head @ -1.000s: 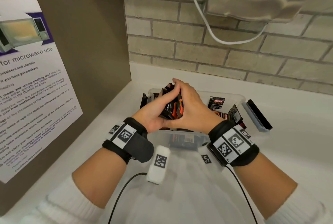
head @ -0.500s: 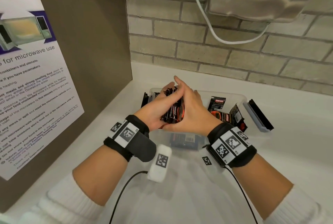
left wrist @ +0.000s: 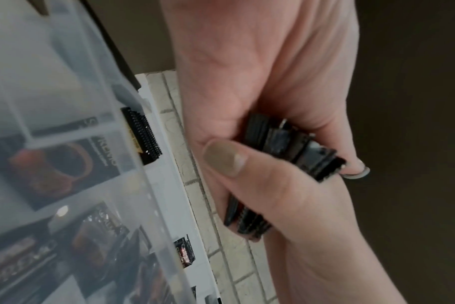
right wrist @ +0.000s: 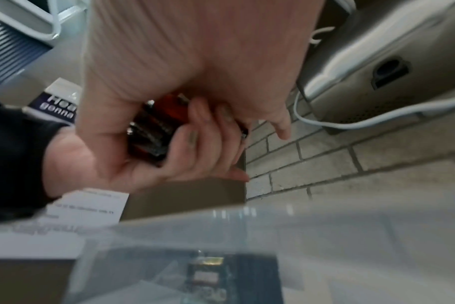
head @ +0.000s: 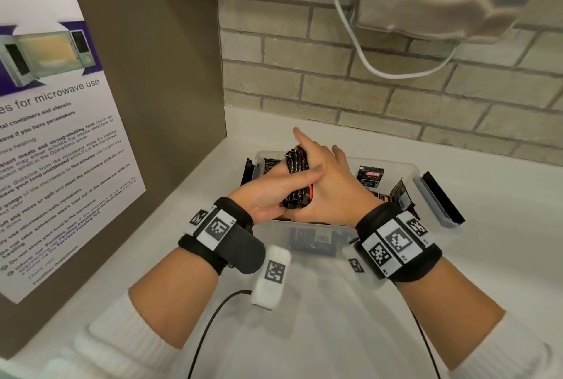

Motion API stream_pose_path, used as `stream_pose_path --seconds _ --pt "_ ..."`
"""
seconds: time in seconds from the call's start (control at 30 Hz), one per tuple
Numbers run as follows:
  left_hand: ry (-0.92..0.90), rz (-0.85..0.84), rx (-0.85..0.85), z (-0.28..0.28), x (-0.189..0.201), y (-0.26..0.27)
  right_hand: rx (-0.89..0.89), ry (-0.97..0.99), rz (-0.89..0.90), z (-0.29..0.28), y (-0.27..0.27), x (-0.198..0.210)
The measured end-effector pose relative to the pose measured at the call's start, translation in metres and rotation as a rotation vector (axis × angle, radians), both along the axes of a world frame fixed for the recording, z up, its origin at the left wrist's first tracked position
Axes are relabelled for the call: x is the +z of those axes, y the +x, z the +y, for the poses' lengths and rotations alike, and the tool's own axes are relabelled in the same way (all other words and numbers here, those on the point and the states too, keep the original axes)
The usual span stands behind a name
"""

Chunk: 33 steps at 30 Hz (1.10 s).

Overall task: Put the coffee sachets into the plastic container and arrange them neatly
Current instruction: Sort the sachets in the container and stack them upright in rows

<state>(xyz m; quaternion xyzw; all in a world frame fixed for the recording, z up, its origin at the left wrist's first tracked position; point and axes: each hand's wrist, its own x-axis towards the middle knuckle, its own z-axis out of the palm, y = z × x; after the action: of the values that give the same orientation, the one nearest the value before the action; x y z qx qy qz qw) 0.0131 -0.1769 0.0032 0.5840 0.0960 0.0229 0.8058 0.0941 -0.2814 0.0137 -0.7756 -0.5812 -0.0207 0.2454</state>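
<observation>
over the near rim of the plastic container (head: 310,227) on the white tabletop (head: 487,244), the left hand (head: 268,195) grips a bundle of coffee sachets (head: 297,179), thumb across it. the right hand (head: 330,186) presses flat, fingers straight. light, slick packets likely fan out; squeeze the flat faces. further sachets (head: 370,176) lie loose inside.

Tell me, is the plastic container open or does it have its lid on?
Open. The plastic container has no lid on top: loose coffee sachets show inside over its rim, and both side latches are flipped outward.
</observation>
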Motion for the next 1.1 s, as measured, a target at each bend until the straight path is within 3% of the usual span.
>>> stream_pose_path --seconds 0.1,0.2,0.3,0.53,0.6,0.63,0.73,0.77,0.83,0.93,1.1 --pt "0.006 -0.019 -0.042 0.001 -0.002 -0.001 -0.015 -0.004 -0.129 0.000 0.001 0.001" --pt "0.113 -0.034 -0.074 0.007 -0.008 -0.005 -0.117 -0.096 -0.377 -0.003 0.009 -0.001" --pt "0.242 -0.012 -0.065 0.006 -0.014 -0.007 -0.189 -0.065 -0.524 -0.001 0.010 -0.011" --pt "0.249 -0.024 -0.018 0.013 -0.011 -0.006 -0.270 -0.092 -0.506 0.014 -0.004 -0.008" --pt "0.212 -0.018 -0.002 0.016 -0.014 -0.008 -0.209 -0.142 -0.355 0.016 -0.007 -0.004" --pt "0.207 -0.008 0.016 0.016 -0.016 -0.009 -0.158 -0.128 -0.190 0.015 -0.009 -0.001" --pt "0.260 0.004 0.054 0.022 -0.024 -0.011 -0.003 0.124 0.620 0.007 -0.009 0.005" --pt "0.270 0.007 0.071 0.024 -0.025 -0.012 -0.024 0.271 0.856 0.005 -0.008 0.004" --pt "0.277 0.023 0.127 0.027 -0.026 -0.014 -0.147 0.434 1.162 0.003 -0.005 0.001" --pt "0.401 0.035 0.190 0.028 -0.024 -0.013 -0.165 0.295 1.326 0.007 -0.009 -0.007" --pt "0.707 -0.004 0.135 0.028 -0.019 -0.008 -0.304 0.321 1.170 0.024 -0.022 -0.011"
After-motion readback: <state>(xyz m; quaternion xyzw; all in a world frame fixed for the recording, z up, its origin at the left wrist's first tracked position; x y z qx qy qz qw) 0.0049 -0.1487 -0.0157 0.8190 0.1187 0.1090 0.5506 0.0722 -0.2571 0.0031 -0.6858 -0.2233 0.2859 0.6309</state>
